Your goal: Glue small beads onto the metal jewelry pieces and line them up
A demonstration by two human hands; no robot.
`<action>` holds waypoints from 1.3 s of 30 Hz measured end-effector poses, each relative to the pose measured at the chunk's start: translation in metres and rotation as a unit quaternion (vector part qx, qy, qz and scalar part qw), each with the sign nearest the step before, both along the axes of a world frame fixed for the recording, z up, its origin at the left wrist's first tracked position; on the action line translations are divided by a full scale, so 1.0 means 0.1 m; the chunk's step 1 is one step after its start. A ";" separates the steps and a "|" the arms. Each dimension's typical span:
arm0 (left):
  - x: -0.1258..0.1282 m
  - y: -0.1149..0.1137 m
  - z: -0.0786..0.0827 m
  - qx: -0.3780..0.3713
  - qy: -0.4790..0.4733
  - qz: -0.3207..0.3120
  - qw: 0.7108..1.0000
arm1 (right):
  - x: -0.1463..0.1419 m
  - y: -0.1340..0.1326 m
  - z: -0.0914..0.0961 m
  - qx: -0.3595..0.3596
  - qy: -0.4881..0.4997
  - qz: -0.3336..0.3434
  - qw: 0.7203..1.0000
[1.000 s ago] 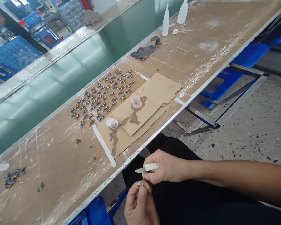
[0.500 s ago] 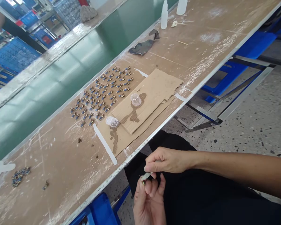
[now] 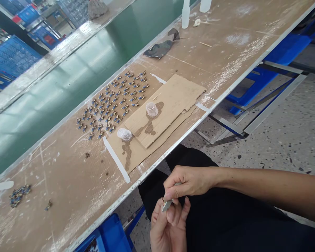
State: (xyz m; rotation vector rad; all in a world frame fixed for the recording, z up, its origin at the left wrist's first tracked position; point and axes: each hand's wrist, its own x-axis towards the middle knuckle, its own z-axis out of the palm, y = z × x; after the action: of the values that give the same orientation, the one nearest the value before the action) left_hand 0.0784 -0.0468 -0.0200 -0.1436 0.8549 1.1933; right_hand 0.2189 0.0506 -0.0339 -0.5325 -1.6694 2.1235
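Note:
Over my lap, beyond the table's front edge, my right hand [image 3: 182, 182] is closed around a small knife with a short, flat grey blade [image 3: 166, 205]. The blade points down at the fingertips of my left hand [image 3: 169, 224]. That hand is palm up, its thumb and forefinger pinched together on something tiny, mostly hidden by the fingers and blade. On the table stand many small blue and tan figurines [image 3: 110, 103] in loose rows. A pile of similar pieces [image 3: 19, 195] lies at the lower left, with a single one [image 3: 48, 205] beside it.
Stained cardboard [image 3: 178, 92] taped to the table bears a clear cup [image 3: 151, 109], another tipped cup [image 3: 124, 134] and a thin stick [image 3: 156, 96]. Farther off are a dark cloth [image 3: 161, 47] and a white bottle [image 3: 185, 15]. A green conveyor belt [image 3: 94, 63] runs behind; blue stools stand below.
My right hand has shifted slightly, and the blade is turned and lower against the left fingertips. The camera view has moved a little. The things on the table stay put.

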 end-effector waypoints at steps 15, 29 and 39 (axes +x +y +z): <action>0.02 0.00 0.01 0.011 0.024 0.016 1.000 | -0.03 -0.04 -0.02 -0.115 0.028 -0.056 0.991; 0.01 -0.08 -0.16 0.057 0.203 0.041 0.977 | -0.02 -0.10 0.14 -0.073 0.016 -0.018 0.997; 0.02 -0.07 -0.14 0.073 0.228 0.030 0.970 | 0.00 -0.10 0.15 -0.059 0.002 -0.008 0.998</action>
State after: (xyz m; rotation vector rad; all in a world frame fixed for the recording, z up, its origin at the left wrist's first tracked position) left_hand 0.0803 -0.0534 -0.0339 0.2378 1.1633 1.3664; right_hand 0.2191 0.0407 -0.0190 -0.5749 -1.5388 2.2210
